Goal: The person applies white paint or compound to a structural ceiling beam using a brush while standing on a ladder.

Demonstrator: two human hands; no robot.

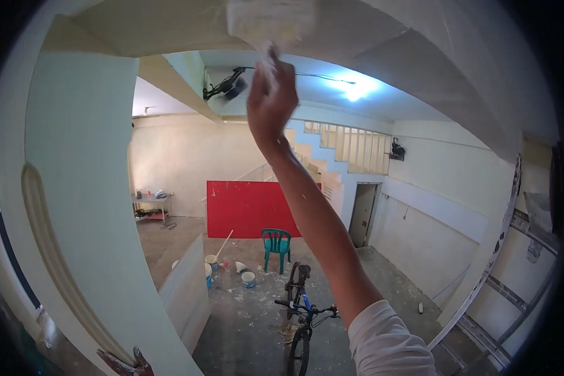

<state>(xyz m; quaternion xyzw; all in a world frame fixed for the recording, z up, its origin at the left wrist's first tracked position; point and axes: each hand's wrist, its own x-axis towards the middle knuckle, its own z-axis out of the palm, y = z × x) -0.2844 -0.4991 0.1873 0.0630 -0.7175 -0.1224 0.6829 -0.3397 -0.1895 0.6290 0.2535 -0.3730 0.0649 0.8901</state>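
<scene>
While the right hand is raised overhead, its fingers are curled shut round the handle of a white tool — a float or wide brush, too blurred to tell which — pressed flat against the sloped ceiling just above. The left hand shows only at the lower left edge, touching the pale wall panel; whether it grips anything I cannot tell. By the look of it, the step in hand is working the ceiling surface, and the next stroke calls for steady upward pressure with the tool kept flat. Down on the far floor I count one green chair, one bicycle, one red board, and about three buckets — small, so the count is uncertain.
</scene>
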